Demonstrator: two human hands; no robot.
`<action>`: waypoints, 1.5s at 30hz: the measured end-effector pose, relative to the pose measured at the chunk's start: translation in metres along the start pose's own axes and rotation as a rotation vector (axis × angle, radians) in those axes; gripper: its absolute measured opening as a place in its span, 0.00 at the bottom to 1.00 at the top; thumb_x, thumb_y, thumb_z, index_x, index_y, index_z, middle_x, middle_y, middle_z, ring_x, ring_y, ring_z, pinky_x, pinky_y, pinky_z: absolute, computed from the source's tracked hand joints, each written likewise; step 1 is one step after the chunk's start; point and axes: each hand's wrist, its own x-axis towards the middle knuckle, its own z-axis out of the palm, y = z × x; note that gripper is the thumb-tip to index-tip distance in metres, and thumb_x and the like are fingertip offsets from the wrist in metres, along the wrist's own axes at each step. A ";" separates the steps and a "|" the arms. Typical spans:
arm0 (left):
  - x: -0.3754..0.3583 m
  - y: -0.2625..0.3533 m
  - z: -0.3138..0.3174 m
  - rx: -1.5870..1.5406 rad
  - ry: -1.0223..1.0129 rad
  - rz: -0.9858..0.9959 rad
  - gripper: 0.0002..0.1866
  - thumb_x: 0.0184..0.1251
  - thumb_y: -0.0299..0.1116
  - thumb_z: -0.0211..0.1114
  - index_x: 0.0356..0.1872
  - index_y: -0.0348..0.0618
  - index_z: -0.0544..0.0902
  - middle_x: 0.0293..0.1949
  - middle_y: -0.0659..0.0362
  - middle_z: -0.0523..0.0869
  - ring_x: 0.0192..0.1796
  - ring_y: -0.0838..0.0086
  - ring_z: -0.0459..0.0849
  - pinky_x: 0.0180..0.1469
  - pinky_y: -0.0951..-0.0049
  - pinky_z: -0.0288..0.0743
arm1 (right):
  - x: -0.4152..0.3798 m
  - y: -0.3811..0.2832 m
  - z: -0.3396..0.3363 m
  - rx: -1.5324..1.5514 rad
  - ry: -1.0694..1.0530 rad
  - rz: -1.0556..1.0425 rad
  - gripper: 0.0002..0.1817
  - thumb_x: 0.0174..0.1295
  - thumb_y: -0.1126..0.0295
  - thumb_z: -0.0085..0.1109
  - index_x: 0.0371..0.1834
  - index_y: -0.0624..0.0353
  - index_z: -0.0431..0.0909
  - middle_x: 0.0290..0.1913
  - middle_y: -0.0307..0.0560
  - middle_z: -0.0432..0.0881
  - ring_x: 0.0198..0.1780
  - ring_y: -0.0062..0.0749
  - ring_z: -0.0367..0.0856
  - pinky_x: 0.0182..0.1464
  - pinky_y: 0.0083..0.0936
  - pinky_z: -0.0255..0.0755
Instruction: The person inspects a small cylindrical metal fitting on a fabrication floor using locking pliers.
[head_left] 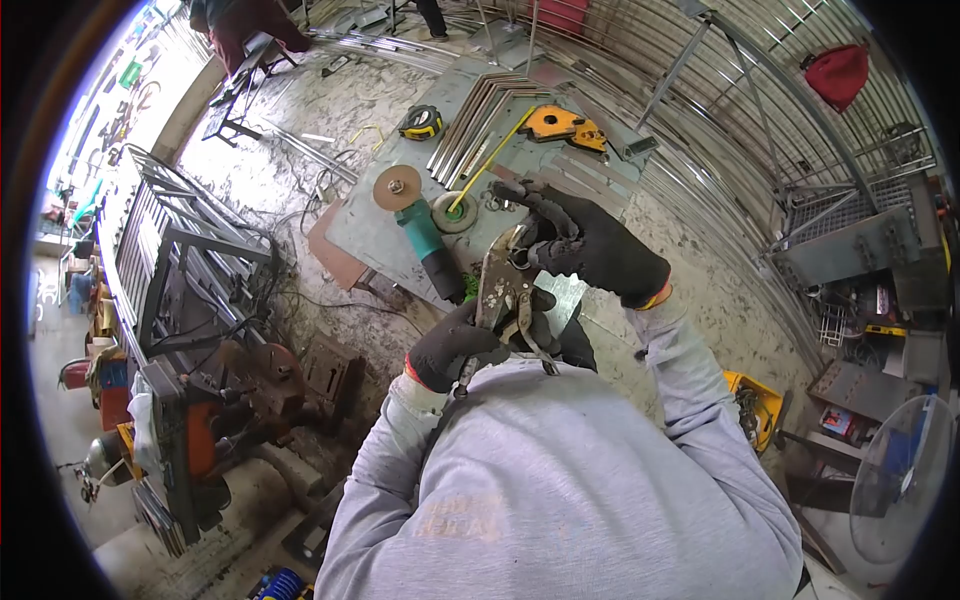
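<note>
My left hand [455,348], in a black glove, is wrapped round the lower part of a pair of worn metal locking pliers [495,285]. The pliers are held upright close to my chest, with their handles spreading downward. At their upper end, my right hand [595,245], also gloved in black, has its fingers curled at the jaw, with one finger reaching out to the left. Exactly what the fingertips pinch there is partly hidden. Just beyond lie a teal angle grinder [425,240] with a brown disc and a round disc-shaped piece [455,212].
On the metal-topped table [370,225] lie bent metal bars [480,120], a tape measure [421,122] and an orange magnetic holder [565,127]. Long rods line the right. A metal frame [190,290] and machinery stand left. Another person [245,25] is at the far left.
</note>
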 end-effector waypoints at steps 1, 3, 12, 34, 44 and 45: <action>0.000 0.000 0.000 0.021 0.022 -0.020 0.34 0.61 0.30 0.66 0.72 0.33 0.75 0.56 0.57 0.85 0.53 0.76 0.84 0.59 0.73 0.79 | 0.001 0.003 -0.002 -0.014 -0.037 -0.041 0.43 0.65 0.78 0.65 0.86 0.59 0.60 0.45 0.35 0.81 0.44 0.15 0.77 0.52 0.19 0.77; 0.000 -0.001 -0.001 0.043 0.044 -0.041 0.34 0.61 0.30 0.66 0.72 0.34 0.76 0.56 0.58 0.85 0.52 0.77 0.84 0.58 0.74 0.80 | 0.003 0.011 -0.003 0.065 -0.017 -0.048 0.43 0.65 0.78 0.65 0.86 0.58 0.61 0.44 0.34 0.80 0.43 0.15 0.76 0.51 0.19 0.77; 0.005 0.021 0.035 -0.124 -0.158 0.125 0.38 0.57 0.29 0.67 0.74 0.32 0.73 0.54 0.54 0.86 0.56 0.66 0.86 0.65 0.64 0.79 | 0.012 -0.008 -0.014 -0.176 -0.078 -0.066 0.43 0.59 0.78 0.60 0.83 0.64 0.63 0.52 0.38 0.80 0.50 0.21 0.75 0.60 0.24 0.75; 0.010 -0.040 0.010 -0.054 0.136 0.110 0.07 0.62 0.28 0.77 0.38 0.37 0.90 0.57 0.41 0.83 0.56 0.48 0.85 0.62 0.52 0.76 | 0.028 0.029 0.039 0.960 0.010 0.137 0.35 0.82 0.37 0.40 0.60 0.62 0.77 0.45 0.61 0.89 0.50 0.53 0.91 0.55 0.50 0.86; 0.014 -0.050 0.002 -0.058 0.077 0.016 0.16 0.68 0.26 0.70 0.56 0.38 0.86 0.60 0.42 0.82 0.63 0.52 0.83 0.65 0.55 0.75 | 0.018 0.023 0.045 1.027 0.141 0.162 0.24 0.85 0.45 0.44 0.40 0.55 0.71 0.35 0.42 0.75 0.38 0.38 0.81 0.46 0.41 0.84; 0.014 -0.058 -0.004 -0.060 0.077 0.014 0.16 0.68 0.26 0.70 0.56 0.38 0.86 0.60 0.42 0.82 0.63 0.52 0.83 0.65 0.55 0.75 | 0.016 0.021 0.045 1.027 0.118 0.197 0.23 0.85 0.46 0.45 0.40 0.54 0.71 0.35 0.40 0.73 0.39 0.37 0.80 0.46 0.41 0.83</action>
